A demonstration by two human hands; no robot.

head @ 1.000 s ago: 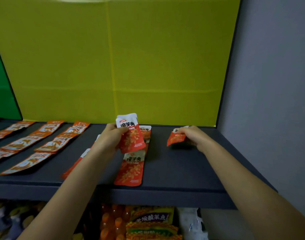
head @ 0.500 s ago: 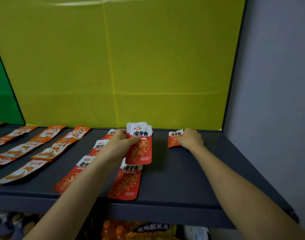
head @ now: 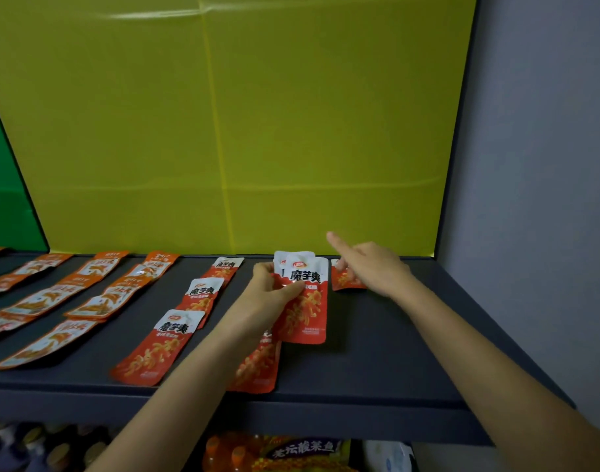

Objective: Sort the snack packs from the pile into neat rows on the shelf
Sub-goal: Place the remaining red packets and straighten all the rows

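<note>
Centrally, left hand (head: 274, 294) grips small stack of red snack packs (head: 305, 301), thumb across front, packs upright-tilted above shelf (head: 387, 352). Right hand (head: 373, 270) just right of stack, holding nothing, index finger extended toward yellow back panel (head: 257, 131), other fingers loosely curled; palm hovers over lone red pack (head: 346, 281) lying flat near shelf's rear. Row of red packs (head: 175, 332) lies left of left hand; another red pack (head: 257, 366) partly under left forearm. Orange packs (head: 87, 294) in rows farther left.
</note>
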